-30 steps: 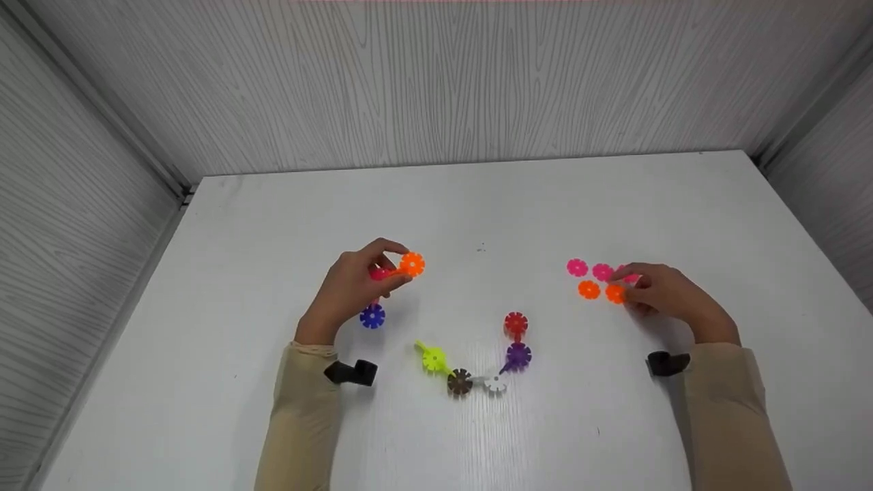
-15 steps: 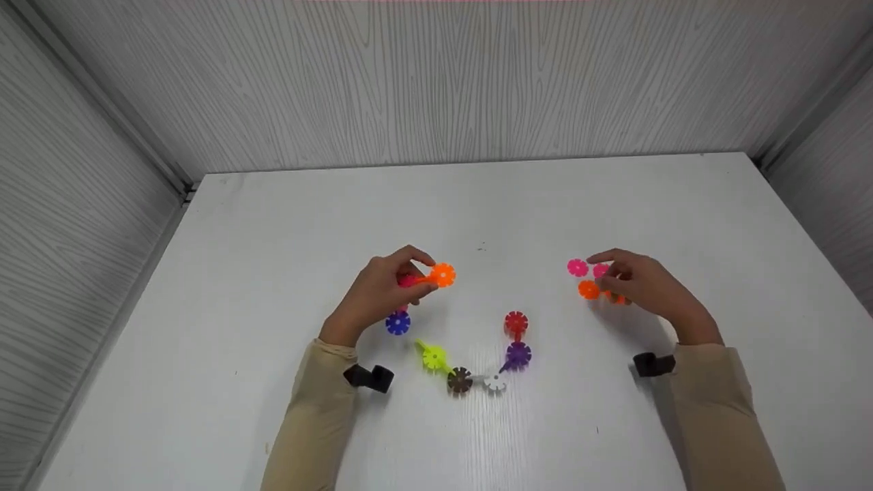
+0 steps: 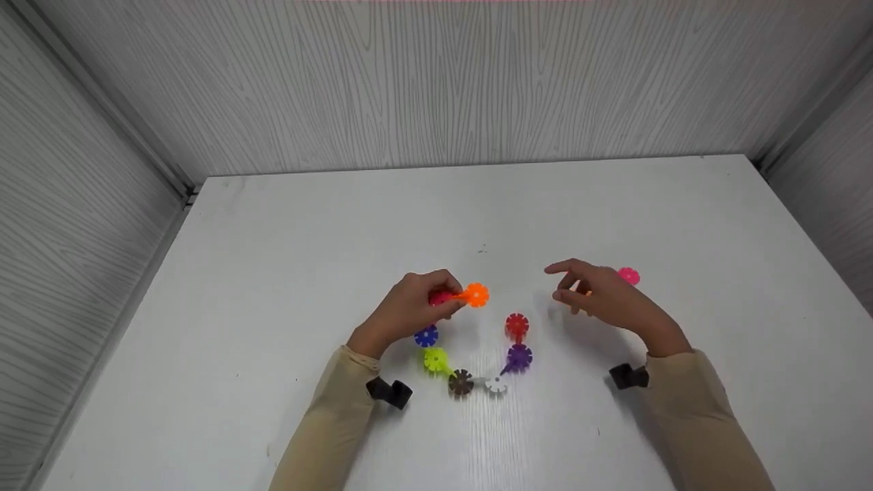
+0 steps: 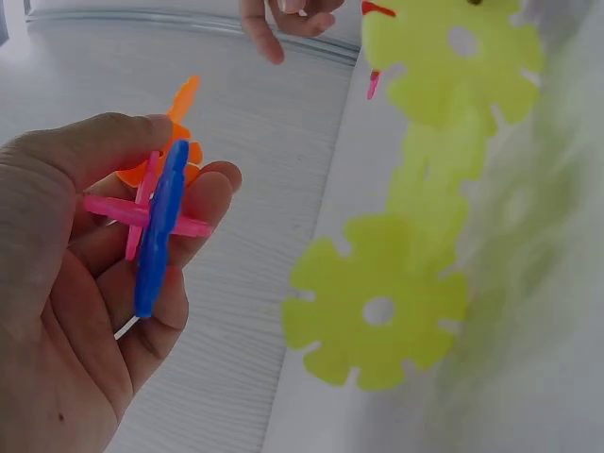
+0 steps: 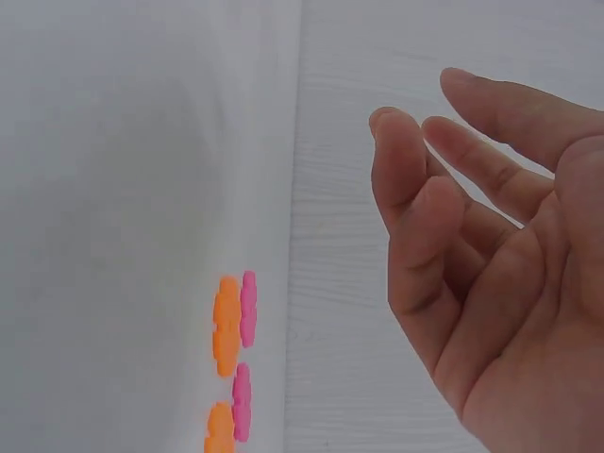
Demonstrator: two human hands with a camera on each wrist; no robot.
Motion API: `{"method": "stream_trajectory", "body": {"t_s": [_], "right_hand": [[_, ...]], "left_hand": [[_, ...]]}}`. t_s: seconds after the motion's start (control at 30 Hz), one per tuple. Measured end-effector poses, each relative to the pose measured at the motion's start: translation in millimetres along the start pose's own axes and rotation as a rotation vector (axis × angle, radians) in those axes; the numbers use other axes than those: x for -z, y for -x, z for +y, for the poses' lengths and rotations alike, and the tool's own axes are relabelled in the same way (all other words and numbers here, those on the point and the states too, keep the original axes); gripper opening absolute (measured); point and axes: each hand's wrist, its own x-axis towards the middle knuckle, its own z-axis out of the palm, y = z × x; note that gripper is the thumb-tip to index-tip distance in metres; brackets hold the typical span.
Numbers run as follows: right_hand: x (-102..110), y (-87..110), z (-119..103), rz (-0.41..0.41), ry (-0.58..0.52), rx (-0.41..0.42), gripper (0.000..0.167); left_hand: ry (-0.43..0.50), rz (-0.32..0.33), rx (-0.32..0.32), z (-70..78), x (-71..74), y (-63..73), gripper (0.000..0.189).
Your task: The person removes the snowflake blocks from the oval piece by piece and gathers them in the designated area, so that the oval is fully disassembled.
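My left hand [image 3: 409, 310] pinches a short chain of interlocking notched plastic discs above the table. Its orange disc [image 3: 477, 295] sticks out beyond the fingertips, and its blue disc [image 4: 162, 226] hangs toward me with pink discs [image 4: 111, 208] between. Close to that blue end, a second chain lies curved on the table: yellow-green [image 3: 435, 359], brown [image 3: 461, 382], white [image 3: 496, 384], purple [image 3: 520, 357] and red [image 3: 517, 325]. Whether the two chains touch I cannot tell. My right hand [image 3: 603, 293] hovers right of the red disc, fingers loosely bent, holding nothing visible.
Loose orange discs [image 5: 226, 326] and pink discs [image 5: 248, 310] lie on the white table [image 3: 341, 218] beyond my right hand, which partly hides them in the head view. One pink disc [image 3: 629, 276] shows there. Grey wood-grain panels [image 3: 436, 82] wall the back and sides.
My left hand has carried its chain rightward and slightly nearer me, bringing the blue end beside the yellow-green disc. My right hand has moved left, away from the loose discs.
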Motion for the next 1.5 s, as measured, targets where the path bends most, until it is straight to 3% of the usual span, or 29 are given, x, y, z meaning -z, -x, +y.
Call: {"method": "stream_trajectory", "body": {"t_s": [0.37,0.67,1.27,1.5], "right_hand": [[-34,-0.1,-37,-0.082,-0.005,0.173,0.057],[-46,1.4,-46,-0.101,-0.014,0.200,0.063],[-54,2.8,-49,-0.040,0.044,0.301,0.035],[-50,4.5,-55,0.020,0.141,0.386,0.031]], "left_hand": [[-0.036,-0.026,-0.101,20.6,-11.1,-0.3,0.012],[-0.065,-0.041,-0.148,26.4,-18.0,2.6,0.012],[-0.121,-0.079,-0.126,29.3,-24.3,1.2,0.012],[-0.170,-0.061,-0.186,29.5,-18.9,-0.7,0.011]]}}
